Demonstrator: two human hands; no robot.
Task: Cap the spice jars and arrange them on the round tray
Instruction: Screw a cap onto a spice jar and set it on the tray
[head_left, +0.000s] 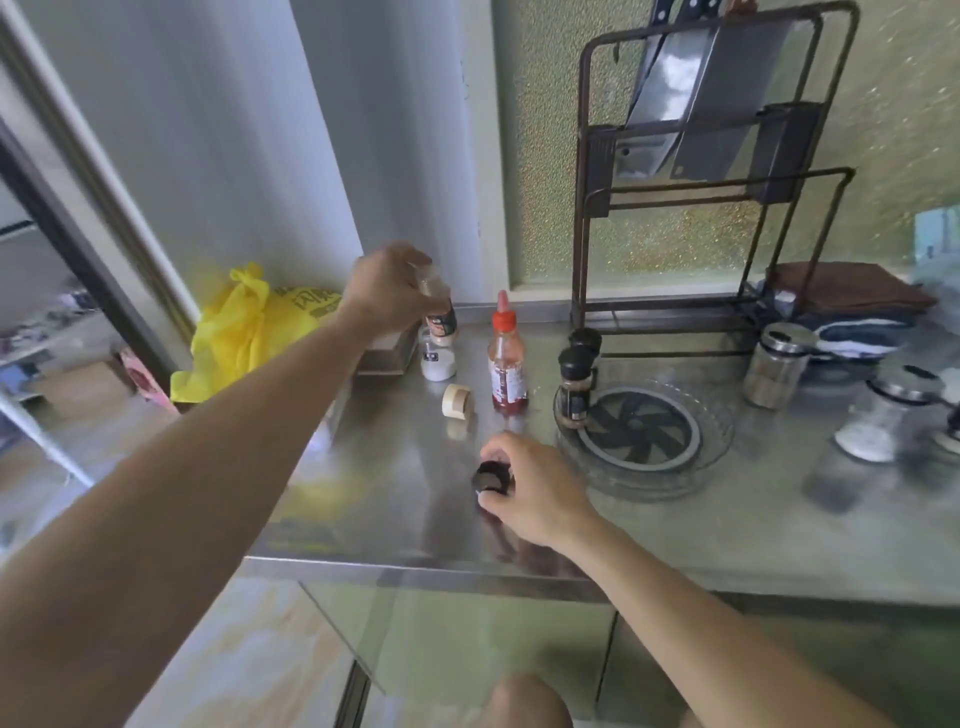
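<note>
Hands working at a steel desk (395, 499), capping spice jars, task judged about half done.
Left hand (387, 288) is gripping a clear uncapped jar (439, 312) above one white-filled jar (438, 358); right hand (535, 488) is pinching a black round cap (490, 477). One beige cap (457, 401) is lying loose; two black-capped jars (576, 382) are standing on the round glass tray (717, 447); two steel-lidded jars (776, 366) are waiting right.

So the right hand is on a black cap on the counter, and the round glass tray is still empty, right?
Not quite: in the head view the round glass tray already holds two black-capped jars at its back-left edge. The right hand is indeed on the black cap.
</note>
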